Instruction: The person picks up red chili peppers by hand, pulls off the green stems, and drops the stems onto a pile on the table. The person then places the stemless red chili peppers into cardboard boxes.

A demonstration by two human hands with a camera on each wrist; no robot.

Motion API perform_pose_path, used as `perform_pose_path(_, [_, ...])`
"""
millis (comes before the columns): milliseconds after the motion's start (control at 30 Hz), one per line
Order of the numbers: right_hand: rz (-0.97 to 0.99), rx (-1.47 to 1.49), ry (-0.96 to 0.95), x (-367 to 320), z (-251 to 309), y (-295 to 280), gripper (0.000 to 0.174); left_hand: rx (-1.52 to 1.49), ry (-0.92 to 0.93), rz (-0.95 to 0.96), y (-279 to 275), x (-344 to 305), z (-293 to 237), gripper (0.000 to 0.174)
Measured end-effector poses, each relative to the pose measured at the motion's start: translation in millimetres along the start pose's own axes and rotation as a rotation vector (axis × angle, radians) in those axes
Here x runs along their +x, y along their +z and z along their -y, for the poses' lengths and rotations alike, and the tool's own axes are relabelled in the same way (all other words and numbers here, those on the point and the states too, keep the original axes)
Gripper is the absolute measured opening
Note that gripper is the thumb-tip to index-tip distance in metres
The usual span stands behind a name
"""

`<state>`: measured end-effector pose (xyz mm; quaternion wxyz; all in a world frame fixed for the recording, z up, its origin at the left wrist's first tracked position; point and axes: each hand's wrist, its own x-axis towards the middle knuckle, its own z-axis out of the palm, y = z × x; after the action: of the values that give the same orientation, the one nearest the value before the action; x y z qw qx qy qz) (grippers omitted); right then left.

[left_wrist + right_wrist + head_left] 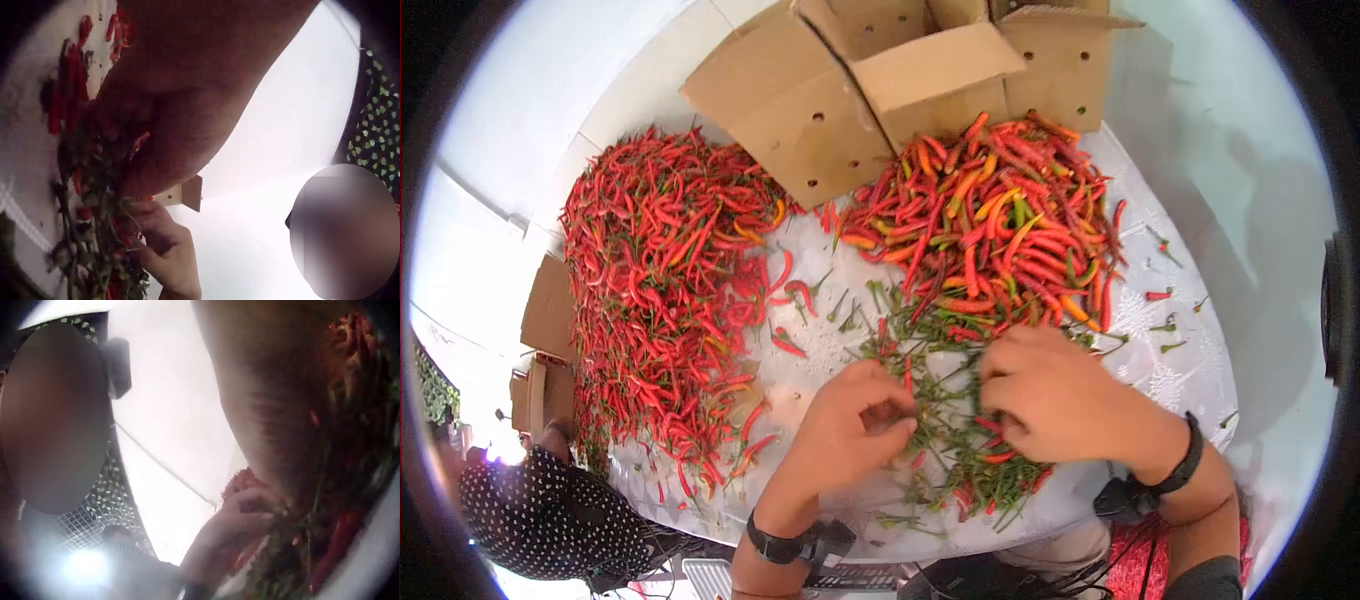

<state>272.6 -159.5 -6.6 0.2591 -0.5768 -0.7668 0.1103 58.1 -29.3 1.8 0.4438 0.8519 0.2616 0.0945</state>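
Note:
My left hand (845, 430) is over the left edge of a pile of green chili stems (945, 400), thumb and fingers curled toward each other. A sliver of a red chili (142, 140) shows within its curled fingers in the left wrist view. My right hand (1065, 395) reaches into the stems from the right, fingers bent downward among them. I cannot tell whether those fingertips hold anything. Several red chilies (1000, 457) lie mixed with the stems under and between the hands. Beyond the right hand rises a heap of red, orange and green chilies (1000, 230).
A larger heap of thin red chilies (655, 300) covers the table's left side. Open cardboard boxes (800, 110) stand at the back. Loose stems and chili bits (1165, 325) lie on the pale tablecloth (1180, 400). A person in dotted dark clothing (540, 515) is at the lower left.

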Motion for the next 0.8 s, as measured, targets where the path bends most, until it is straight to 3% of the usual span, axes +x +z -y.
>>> perform_pose_path(133, [-0.099, -0.15, 0.009, 2.0, -3.9, -2.4, 0.009, 0.032, 0.09, -0.127, 1.3, 0.7, 3.5, 0.02])
perform_pose_path(233, [-0.155, -0.084, 0.049, 4.9, 4.6, -5.8, 0.007, 0.068, 0.159, -0.171, 7.2, 1.6, 5.6, 0.024])
perform_pose_path(433, [0.216, 0.021, -0.032, -4.0, 17.2, -2.8, 0.017, 0.167, 0.071, -0.218, 3.4, -2.0, -4.3, 0.036])
perform_pose_path(567, [0.26, 0.006, -0.013, -2.7, 20.1, -4.2, 0.021, 0.223, -0.053, -0.111, 0.2, -2.9, -1.1, 0.04])
perform_pose_path(800, [0.105, 0.054, 0.009, -2.3, 13.2, 1.6, 0.019, -0.155, -0.034, 0.081, 14.9, -3.5, -2.5, 0.036])
